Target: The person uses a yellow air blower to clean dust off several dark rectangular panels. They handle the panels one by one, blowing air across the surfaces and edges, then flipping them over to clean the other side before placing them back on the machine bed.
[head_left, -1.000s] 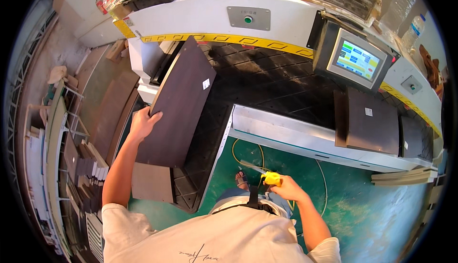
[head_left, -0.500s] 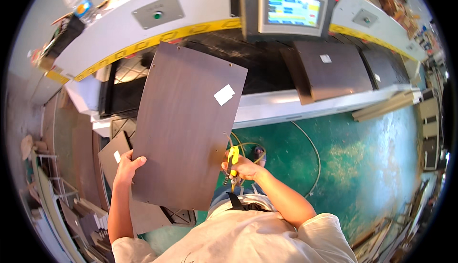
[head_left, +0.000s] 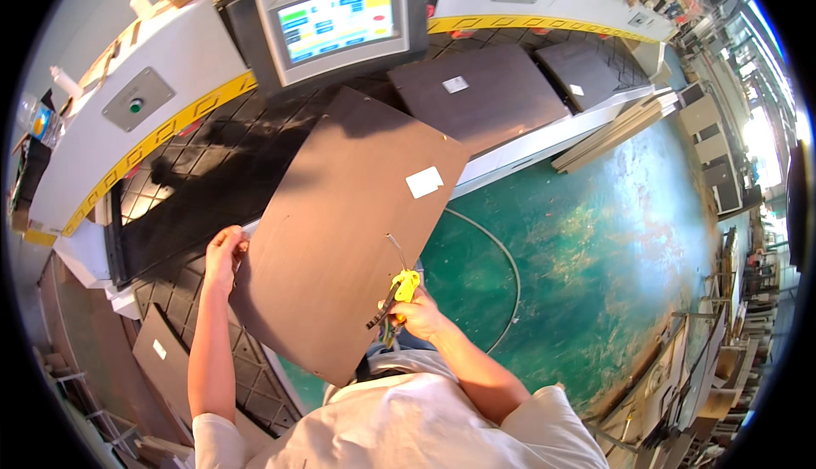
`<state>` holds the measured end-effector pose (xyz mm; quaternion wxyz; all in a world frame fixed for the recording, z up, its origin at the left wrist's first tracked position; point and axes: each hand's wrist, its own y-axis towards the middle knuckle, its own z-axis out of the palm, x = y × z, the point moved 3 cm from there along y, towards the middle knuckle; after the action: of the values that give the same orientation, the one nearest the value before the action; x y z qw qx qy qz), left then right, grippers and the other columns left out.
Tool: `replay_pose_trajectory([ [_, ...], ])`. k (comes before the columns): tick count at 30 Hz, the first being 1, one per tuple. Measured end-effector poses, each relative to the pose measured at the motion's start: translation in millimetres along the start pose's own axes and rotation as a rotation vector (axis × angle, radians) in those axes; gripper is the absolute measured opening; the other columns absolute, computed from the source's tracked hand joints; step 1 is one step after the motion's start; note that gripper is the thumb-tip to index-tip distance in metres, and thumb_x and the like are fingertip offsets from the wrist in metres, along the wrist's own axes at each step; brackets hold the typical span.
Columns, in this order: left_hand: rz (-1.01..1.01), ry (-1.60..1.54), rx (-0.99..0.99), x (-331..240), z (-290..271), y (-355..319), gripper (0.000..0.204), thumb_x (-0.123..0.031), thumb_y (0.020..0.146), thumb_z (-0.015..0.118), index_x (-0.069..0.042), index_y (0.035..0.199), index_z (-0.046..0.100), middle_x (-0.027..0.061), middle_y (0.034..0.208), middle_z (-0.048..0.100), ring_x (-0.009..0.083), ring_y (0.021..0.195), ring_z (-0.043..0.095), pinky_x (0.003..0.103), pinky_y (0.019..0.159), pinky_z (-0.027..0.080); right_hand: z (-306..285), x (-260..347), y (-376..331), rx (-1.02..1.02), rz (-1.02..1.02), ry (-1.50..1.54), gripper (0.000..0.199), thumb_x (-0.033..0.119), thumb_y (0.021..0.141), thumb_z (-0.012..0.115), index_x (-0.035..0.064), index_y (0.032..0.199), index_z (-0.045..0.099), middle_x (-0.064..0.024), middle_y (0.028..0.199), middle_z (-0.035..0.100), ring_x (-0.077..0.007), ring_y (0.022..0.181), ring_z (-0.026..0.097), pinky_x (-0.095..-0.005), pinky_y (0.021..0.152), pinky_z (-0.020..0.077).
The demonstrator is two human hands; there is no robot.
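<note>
Left hand (head_left: 223, 252) clamps the brown board (head_left: 344, 231) by its edge, right hand (head_left: 416, 316) closed on a yellow tool (head_left: 403, 286) — best keep the board level and the tool's tip off its face.

Black grid-patterned machine bed (head_left: 212, 171) with two labelled dark brown panels (head_left: 480, 95) flat on it

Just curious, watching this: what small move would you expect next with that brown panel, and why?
Probably lowering the panel flat onto the black machine bed. The left hand grips its left edge, the right hand props the near edge while holding a yellow tool, and the panel hangs tilted over the bed, where other panels already lie.
</note>
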<state>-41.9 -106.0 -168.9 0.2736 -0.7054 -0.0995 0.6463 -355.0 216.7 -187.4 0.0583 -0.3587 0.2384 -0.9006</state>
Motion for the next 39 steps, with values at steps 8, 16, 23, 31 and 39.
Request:
replay_pose_trajectory([
  [8,0.102,0.056,-0.493,58.0,89.7,-35.4,0.052,-0.028,0.101,0.077,-0.012,0.147,0.058,-0.0021,0.114,0.066,0.0095,0.098,0.064,0.031,0.08,0.051,-112.2,56.3,19.8,-0.195,-0.013,0.19,0.031,-0.008,0.088,0.067,0.01,0.113,0.066,-0.0054,0.101,0.072,-0.0185,0.08,0.065,-0.0326,0.061,0.051],
  [16,-0.318,-0.19,-0.026,68.0,260.4,-91.4,0.039,-0.045,0.105,0.069,-0.012,0.127,0.066,-0.0009,0.118,0.073,0.0147,0.104,0.069,0.034,0.086,0.054,-154.3,107.5,46.3,-0.153,0.002,0.287,0.03,-0.008,0.089,0.067,0.0089,0.115,0.066,-0.0055,0.103,0.072,-0.0168,0.083,0.065,-0.0326,0.062,0.0516],
  [23,-0.302,-0.111,-0.113,53.0,269.2,-72.2,0.04,-0.042,0.102,0.074,-0.009,0.124,0.066,0.0024,0.111,0.073,0.0161,0.097,0.07,0.034,0.083,0.054,-157.4,126.4,56.0,-0.166,0.013,0.184,0.031,-0.004,0.093,0.067,0.0029,0.123,0.065,-0.0074,0.106,0.075,-0.0149,0.067,0.066,-0.0281,0.056,0.0507],
  [31,-0.239,-0.307,-0.069,39.2,286.1,-66.4,0.03,-0.033,0.099,0.078,-0.014,0.119,0.066,-0.0016,0.111,0.069,0.0138,0.1,0.067,0.031,0.081,0.055,-189.5,155.2,68.1,-0.315,-0.047,0.24,0.029,-0.005,0.094,0.064,0.0055,0.121,0.061,-0.0112,0.11,0.076,-0.0208,0.079,0.07,-0.034,0.06,0.0567],
  [39,-0.274,-0.433,0.235,48.9,287.0,-34.5,0.036,-0.025,0.092,0.082,-0.012,0.122,0.068,0.0033,0.115,0.073,0.0232,0.109,0.069,0.042,0.097,0.055,-187.3,183.9,59.7,-0.396,0.039,0.206,0.025,0.0,0.097,0.064,0.005,0.121,0.064,-0.0076,0.11,0.074,-0.0184,0.075,0.065,-0.0341,0.061,0.056],
])
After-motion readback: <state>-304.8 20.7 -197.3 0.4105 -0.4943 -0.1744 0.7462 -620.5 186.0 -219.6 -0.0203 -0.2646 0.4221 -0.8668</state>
